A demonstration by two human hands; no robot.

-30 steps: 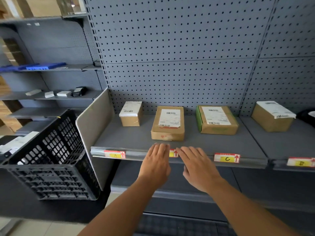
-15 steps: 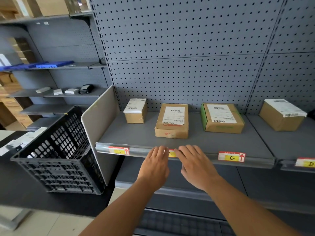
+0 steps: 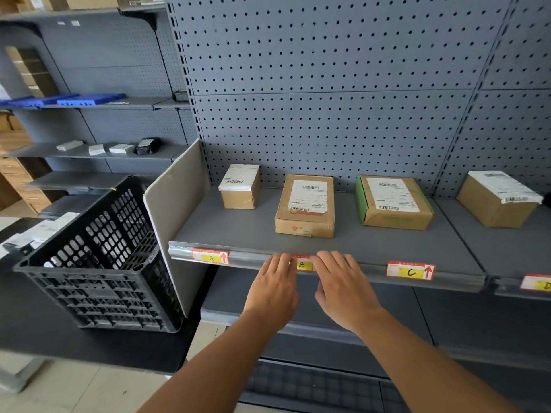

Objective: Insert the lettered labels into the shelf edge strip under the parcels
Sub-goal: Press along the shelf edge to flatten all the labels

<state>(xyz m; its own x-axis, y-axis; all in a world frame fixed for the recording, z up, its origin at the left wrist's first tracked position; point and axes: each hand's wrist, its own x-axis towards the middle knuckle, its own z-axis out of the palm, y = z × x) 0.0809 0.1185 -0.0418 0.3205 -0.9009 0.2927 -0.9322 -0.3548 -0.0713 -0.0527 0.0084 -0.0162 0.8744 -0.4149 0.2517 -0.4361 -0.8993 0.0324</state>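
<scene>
A grey shelf edge strip (image 3: pixel 253 259) runs along the front of the shelf that carries several cardboard parcels. Red and yellow label A (image 3: pixel 210 256) sits in the strip at the left, label C (image 3: pixel 410 270) at the right, and label D (image 3: pixel 538 283) on the neighbouring shelf's strip. Label B (image 3: pixel 302 264) shows between my two hands, under the flat parcel (image 3: pixel 305 205). My left hand (image 3: pixel 274 286) presses its fingertips on the strip at B's left end. My right hand (image 3: pixel 343 287) has its fingers on B's right end, covering that part.
A black plastic crate (image 3: pixel 98 263) stands on a dark table left of the shelf, close to the pale divider panel (image 3: pixel 176 210). Pegboard rises behind the parcels. A lower shelf lies below my arms. Side shelves at far left hold small boxes and blue trays.
The camera has shifted and come a little closer. My hands have spread slightly apart on the strip, so the letter B now shows between them.
</scene>
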